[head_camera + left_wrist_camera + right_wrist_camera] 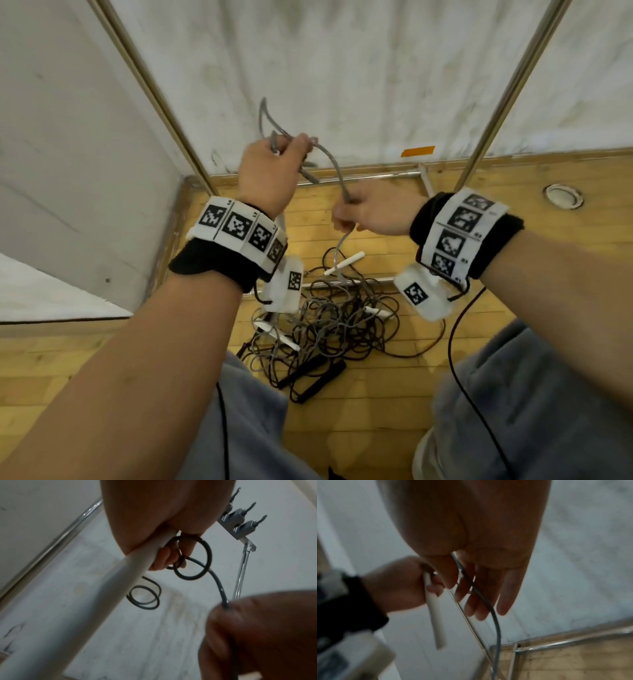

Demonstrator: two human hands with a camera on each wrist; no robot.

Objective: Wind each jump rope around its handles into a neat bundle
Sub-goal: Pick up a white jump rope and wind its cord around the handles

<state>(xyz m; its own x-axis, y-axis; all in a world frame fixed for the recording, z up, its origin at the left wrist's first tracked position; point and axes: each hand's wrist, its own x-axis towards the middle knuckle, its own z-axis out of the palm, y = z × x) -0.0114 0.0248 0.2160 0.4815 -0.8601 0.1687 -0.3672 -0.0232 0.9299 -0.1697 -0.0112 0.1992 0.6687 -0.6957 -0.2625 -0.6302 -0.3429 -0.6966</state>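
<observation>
A white handle [102,582] is gripped in the left hand [270,171], raised in front of the wall, with a few loose loops of grey rope [329,161] caught at the fingers above it; whether these loops already sit around the handle or merely hang beside it cannot be told, as that view is blurred. The rope is led down from the loops to the right hand [373,212], where it is pinched between thumb and forefinger while the other fingers hang fairly straight, as the right wrist view shows. Below that hand the rope runs on down to the pile [325,325] of tangled grey and dark ropes on the wooden floor [102,359], where more white handles and two black handles [311,373] lie mixed together. The step in hand is judged to be early winding of the first rope. It is done well if the rope is kept lightly taut between the hands, each turn is laid close beside the last along the handle, and slack is fed through the pinch instead of being pulled hard, since a snag in the pile could drag other ropes up. The second handle should be freed from the pile before the winding reaches it.
</observation>
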